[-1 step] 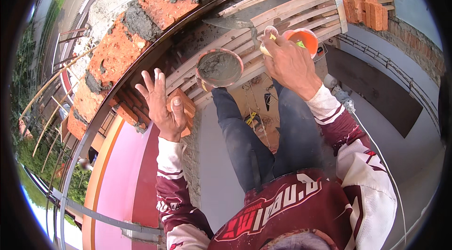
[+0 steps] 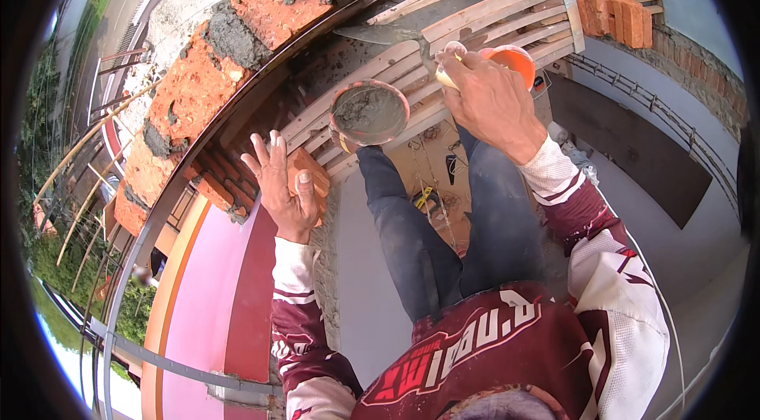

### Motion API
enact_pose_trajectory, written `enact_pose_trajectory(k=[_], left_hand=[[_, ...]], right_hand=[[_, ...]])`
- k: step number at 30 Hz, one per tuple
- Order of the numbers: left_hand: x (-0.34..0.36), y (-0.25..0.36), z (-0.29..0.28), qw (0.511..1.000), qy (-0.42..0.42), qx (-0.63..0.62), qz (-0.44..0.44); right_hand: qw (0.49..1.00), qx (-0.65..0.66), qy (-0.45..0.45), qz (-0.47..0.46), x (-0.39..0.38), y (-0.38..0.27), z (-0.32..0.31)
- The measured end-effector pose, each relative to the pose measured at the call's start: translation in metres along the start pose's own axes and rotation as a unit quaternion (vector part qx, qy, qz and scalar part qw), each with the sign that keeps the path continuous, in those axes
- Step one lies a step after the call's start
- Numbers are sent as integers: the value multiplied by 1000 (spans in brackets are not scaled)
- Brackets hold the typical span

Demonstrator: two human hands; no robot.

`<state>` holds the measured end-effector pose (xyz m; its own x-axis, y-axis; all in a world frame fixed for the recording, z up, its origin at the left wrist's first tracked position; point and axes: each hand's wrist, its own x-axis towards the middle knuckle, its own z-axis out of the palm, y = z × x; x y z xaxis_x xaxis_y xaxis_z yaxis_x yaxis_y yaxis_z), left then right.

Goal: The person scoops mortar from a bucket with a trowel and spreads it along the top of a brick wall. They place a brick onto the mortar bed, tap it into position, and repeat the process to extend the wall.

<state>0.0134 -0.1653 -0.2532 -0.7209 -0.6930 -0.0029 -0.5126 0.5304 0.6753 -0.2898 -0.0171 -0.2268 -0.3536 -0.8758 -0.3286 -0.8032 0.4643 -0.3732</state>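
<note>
My right hand [image 2: 499, 107] is closed around the pale handle of a trowel [image 2: 380, 34], whose pointed grey blade reaches left over the wooden slats. Below the blade, a round bucket [image 2: 339, 121] holds wet grey mortar [image 2: 368, 113]. My left hand [image 2: 283, 190] is raised with its fingers spread and nothing in it, near some stacked bricks [image 2: 310, 174]. Partly hidden behind my right hand is an orange container [image 2: 514, 64]. Along the upper left runs a row of orange bricks [image 2: 194, 91] with grey mortar in the joints and on top.
Wooden slat planking [image 2: 507, 12] spans in front of me, with a brick pile [image 2: 621, 20] at its right end. A dark metal edge [image 2: 237, 95] runs beside the brick row. Under the planking, the floor lies far below my legs. A white cable [image 2: 653, 277] hangs at right.
My left hand has shifted slightly to the right and toward me, still spread. My right hand and the trowel have moved only a little to the left.
</note>
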Motion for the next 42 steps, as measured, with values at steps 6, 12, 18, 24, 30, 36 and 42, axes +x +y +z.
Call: enact_pose_trajectory(k=[6,12,18,24,30,36,42], left_hand=[[-192,-70,21,901,-227,62,-364],[-326,-81,13,779,-253,56,-572],[-358,-63,37,789,-127,-70,-597],[-367,-58,66,789,-83,-162,-587],[-385,-64,69,766,-61,-176,-615],[-399,-66,65,741,-27,-216,-636],[-389,-63,74,763,-26,-196,-615]], right_hand=[[998,-44,-14,47,21,-7,-58],[997,29,9,64,-11,-6,-69],[977,93,-150,118,-46,-40,-26],[818,540,-151,130,-43,-100,-16],[665,677,-238,208,27,-108,-16],[679,681,-178,211,53,-78,-33],[522,812,-153,211,47,-62,-38]])
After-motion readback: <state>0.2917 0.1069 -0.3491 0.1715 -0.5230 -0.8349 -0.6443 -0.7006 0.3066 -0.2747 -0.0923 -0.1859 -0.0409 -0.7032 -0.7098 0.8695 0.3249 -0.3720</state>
